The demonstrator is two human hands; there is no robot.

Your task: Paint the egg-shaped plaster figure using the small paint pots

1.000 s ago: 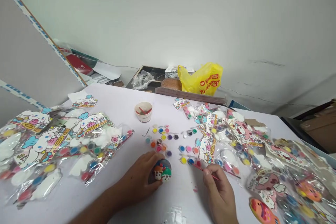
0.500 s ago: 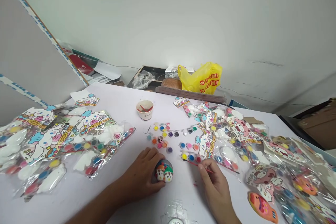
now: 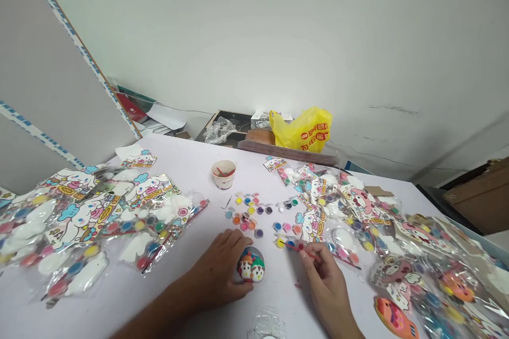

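Note:
My left hand (image 3: 220,270) rests on the white table (image 3: 191,153) and is closed around a small round painted figurine (image 3: 251,267) with orange, green and white parts. My right hand (image 3: 324,275) pinches a thin red paintbrush (image 3: 305,250). The brush tip reaches a strip of small paint pots (image 3: 287,243), at the blue one. More open paint pots (image 3: 249,211) in several colours lie just beyond both hands.
A paper cup (image 3: 224,174) with a red stick stands further back. Bagged craft kits with cartoon cards are piled at the left (image 3: 91,217) and the right (image 3: 397,243). A yellow plastic bag (image 3: 304,130) sits behind the table. A clear wrapper (image 3: 266,326) lies at the near edge.
My right hand has moved left and forward, bringing the brush tip to the paint pots. My left hand stays on the figurine. The camera view has tilted slightly.

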